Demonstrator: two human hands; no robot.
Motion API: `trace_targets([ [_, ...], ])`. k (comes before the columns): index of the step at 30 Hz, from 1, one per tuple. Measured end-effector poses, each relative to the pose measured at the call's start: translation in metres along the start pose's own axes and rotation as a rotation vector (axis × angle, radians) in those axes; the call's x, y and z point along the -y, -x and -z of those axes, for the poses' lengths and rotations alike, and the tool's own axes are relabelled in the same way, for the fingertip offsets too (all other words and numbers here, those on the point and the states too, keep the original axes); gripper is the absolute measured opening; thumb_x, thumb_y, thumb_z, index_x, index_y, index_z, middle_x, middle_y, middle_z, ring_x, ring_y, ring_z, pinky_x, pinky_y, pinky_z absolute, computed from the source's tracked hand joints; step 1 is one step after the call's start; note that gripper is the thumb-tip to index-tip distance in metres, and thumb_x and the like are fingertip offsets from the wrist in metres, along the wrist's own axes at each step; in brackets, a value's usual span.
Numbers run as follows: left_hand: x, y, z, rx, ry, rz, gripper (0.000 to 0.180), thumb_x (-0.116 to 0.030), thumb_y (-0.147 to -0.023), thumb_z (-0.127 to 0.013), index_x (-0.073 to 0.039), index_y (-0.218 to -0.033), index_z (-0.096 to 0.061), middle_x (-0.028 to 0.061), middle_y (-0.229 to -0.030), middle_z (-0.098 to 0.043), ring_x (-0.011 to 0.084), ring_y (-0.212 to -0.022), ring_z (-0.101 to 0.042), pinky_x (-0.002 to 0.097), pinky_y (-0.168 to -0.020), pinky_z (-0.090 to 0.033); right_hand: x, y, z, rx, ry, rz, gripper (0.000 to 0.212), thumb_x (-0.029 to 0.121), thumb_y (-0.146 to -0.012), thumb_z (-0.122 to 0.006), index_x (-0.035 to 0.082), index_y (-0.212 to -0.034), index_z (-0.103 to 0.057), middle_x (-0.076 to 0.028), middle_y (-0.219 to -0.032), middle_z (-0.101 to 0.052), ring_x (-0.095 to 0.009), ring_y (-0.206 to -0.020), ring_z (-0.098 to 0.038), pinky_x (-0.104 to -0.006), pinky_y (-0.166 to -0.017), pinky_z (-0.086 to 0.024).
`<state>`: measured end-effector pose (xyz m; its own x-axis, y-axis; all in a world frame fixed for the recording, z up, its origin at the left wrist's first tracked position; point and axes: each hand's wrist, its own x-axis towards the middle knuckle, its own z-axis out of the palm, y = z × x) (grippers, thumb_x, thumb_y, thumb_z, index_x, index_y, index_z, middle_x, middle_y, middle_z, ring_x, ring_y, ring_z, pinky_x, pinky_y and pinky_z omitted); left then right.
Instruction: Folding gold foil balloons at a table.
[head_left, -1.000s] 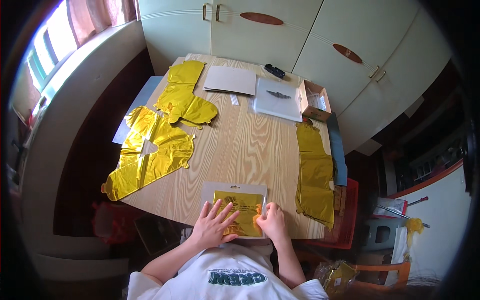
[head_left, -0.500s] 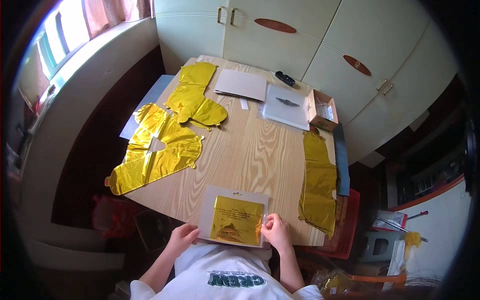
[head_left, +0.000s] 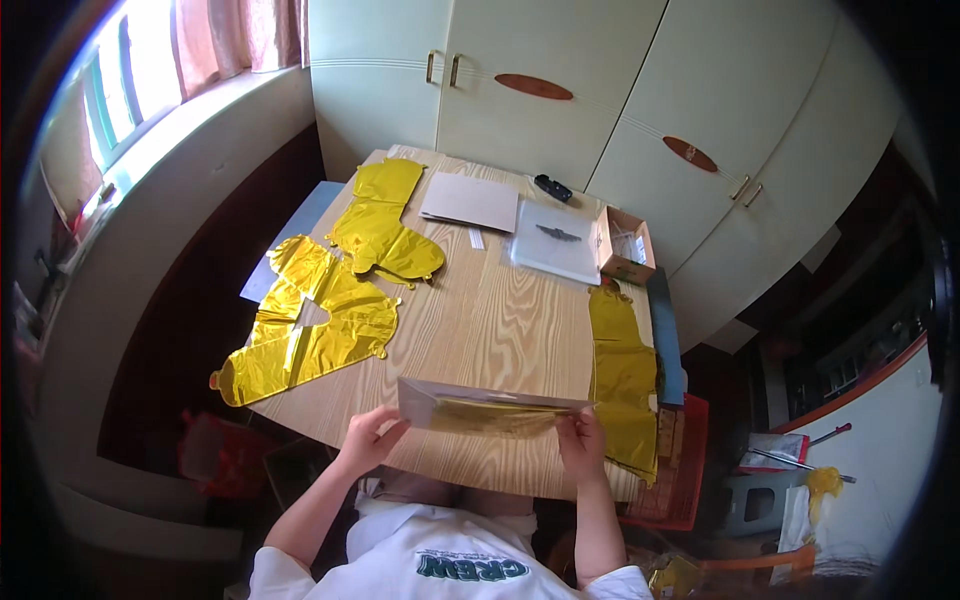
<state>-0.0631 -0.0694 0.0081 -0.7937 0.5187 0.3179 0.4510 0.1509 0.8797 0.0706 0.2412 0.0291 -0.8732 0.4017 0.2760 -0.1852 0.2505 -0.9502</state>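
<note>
Left hand: our left hand (head_left: 368,440) pinched the near left corner of the clear packet (head_left: 490,408), fingers curled under it and thumb on top.
Right hand: our right hand (head_left: 580,445) gripped the near right end of the same packet, fingers closed on its edge.
Packet: half a second earlier it lay flat on the counter (head_left: 500,320) with the folded gold foil showing face up; now we had lifted its near edge, so it stood tilted, almost edge-on to us, over the near rim of the counter.
What that meant: we judged the packet had passed from being pressed flat to being held up in both hands, free of the counter along its near side.
Right side: a long gold foil balloon (head_left: 622,385) lay flat just beside the packet's right end.
Left side: a larger flat gold foil balloon (head_left: 310,335) lay well apart from our hands.
Farther: another gold foil balloon (head_left: 385,225), a white card sheet (head_left: 470,202), a second clear packet (head_left: 557,240) and a small open cardboard box (head_left: 625,245).
Farthest: a small black object (head_left: 552,187) by the cupboard doors (head_left: 500,90).
</note>
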Motion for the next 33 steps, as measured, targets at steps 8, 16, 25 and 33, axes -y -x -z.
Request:
trace_targets([
  [8,0.017,-0.031,-0.019,0.104,0.614,0.024,0.037,-0.005,-0.078,-0.078,-0.001,-0.111,-0.06,0.006,-0.103,-0.068,0.0151,-0.099,-0.063,0.0305,-0.09,-0.05,-0.033,-0.003,0.001,0.096,0.026,-0.037,0.026,0.018,-0.08,-0.08,0.008,-0.1,-0.068,0.006,-0.063,-0.054,-0.002,-0.054,-0.039,-0.0192,-0.049,-0.032],
  [16,-0.007,-0.059,-0.035,0.162,0.537,0.025,0.023,0.002,-0.073,-0.079,0.0,-0.094,-0.067,0.0048,-0.086,-0.069,0.0092,-0.079,-0.064,0.0236,-0.072,-0.052,0.003,-0.034,-0.016,0.27,-0.012,0.207,0.012,0.007,-0.075,-0.081,0.007,-0.085,-0.073,-0.002,-0.076,-0.069,-0.011,-0.065,-0.055,-0.0267,-0.059,-0.045],
  [25,-0.006,-0.062,-0.038,0.125,0.57,0.008,0.004,0.004,-0.081,-0.071,0.001,-0.084,-0.07,0.0007,-0.077,-0.066,0.0051,-0.068,-0.056,0.0218,-0.06,-0.044,0.014,-0.031,-0.021,0.174,-0.181,0.101,0.005,0.005,-0.082,-0.075,0.002,-0.083,-0.072,-0.001,-0.073,-0.062,-0.006,-0.066,-0.05,-0.0247,-0.055,-0.037],
  [33,-0.026,-0.08,-0.032,0.125,0.623,0.509,0.018,-0.012,-0.091,-0.065,0.003,-0.102,-0.068,-0.0005,-0.089,-0.068,0.0057,-0.08,-0.06,0.0237,-0.07,-0.049,0.001,-0.035,-0.024,0.136,-0.356,-0.251,0.026,0.018,-0.093,-0.064,-0.003,-0.108,-0.064,-0.005,-0.103,-0.068,-0.013,-0.094,-0.061,-0.0278,-0.085,-0.048],
])
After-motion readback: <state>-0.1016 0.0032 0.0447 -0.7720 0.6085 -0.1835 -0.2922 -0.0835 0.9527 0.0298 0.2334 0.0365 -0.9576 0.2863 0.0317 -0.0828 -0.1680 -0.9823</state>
